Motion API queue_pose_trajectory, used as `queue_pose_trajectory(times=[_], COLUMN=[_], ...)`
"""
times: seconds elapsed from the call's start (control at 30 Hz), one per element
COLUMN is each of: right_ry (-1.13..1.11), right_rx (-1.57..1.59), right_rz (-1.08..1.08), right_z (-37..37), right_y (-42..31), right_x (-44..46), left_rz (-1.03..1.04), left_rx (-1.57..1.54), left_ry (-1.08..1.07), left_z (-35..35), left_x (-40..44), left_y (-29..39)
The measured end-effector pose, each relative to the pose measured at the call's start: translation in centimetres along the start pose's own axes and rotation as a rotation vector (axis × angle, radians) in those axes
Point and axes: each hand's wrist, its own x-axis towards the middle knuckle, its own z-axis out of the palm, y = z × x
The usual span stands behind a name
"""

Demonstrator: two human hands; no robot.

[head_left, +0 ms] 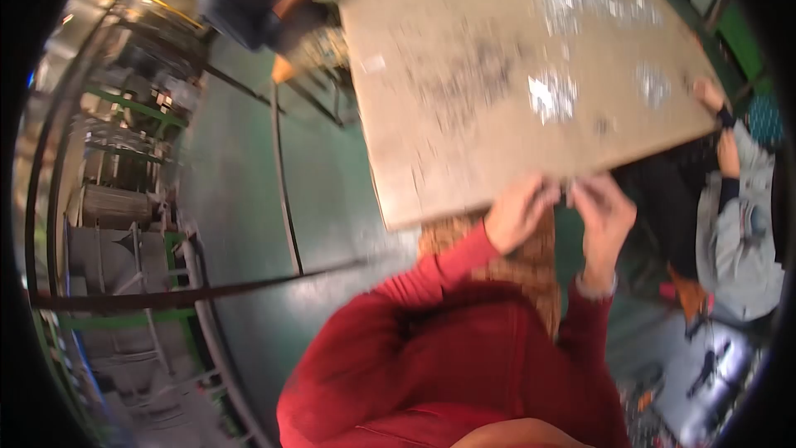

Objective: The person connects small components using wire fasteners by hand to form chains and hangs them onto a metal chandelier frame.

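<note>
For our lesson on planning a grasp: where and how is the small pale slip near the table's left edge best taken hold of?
I'd come in low from the left and pinch the left edge of the pale slip between thumb and fingertip. It looks flat on the table, offering little height, so lift that edge first. Whether it is stuck down, I cannot tell.

Probably a workshop, metal racks (pixel 124 191), green floor (pixel 236 133), blurred coworkers
</note>
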Motion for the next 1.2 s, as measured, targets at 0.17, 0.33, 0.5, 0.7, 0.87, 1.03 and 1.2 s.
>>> queue_pose_trajectory(times=[0.17,0.33,0.5,0.7,0.87,1.03,1.2], right_ry=[0.020,0.003,-0.005,-0.021,-0.043,0.030,0.073], right_rx=[0.120,0.110,0.039,0.194,0.167,0.112,0.214], right_rz=[0.081,0.107,0.093,0.061,0.122,0.122,0.019], right_z=[0.2,-0.3,-1.2,-2.4,-3.4,-2.7,-4.0], right_y=[1.5,1.4,1.0,2.5,2.7,-0.6,-0.2], right_x=[-1.1,-1.0,-1.0,-0.6,0.0,0.5,0.9], left_rz=[-0.057,-0.192,-0.109,0.171,0.003,-0.211,0.026], left_rx=[0.003,0.571,0.973,1.128,-0.100,-0.501,-0.276], left_ry=[0.263,0.124,-0.087,-0.036,-0.007,-0.216,-0.193], left_z=[-0.3,-7.8,-6.7,-4.5,-1.5,-0.3,2.2], left_x=[-1.3,2.0,4.6,4.8,5.1,6.0,6.8], left_y=[-1.7,-10.1,-14.3,-13.5,-8.7,1.6,4.0])
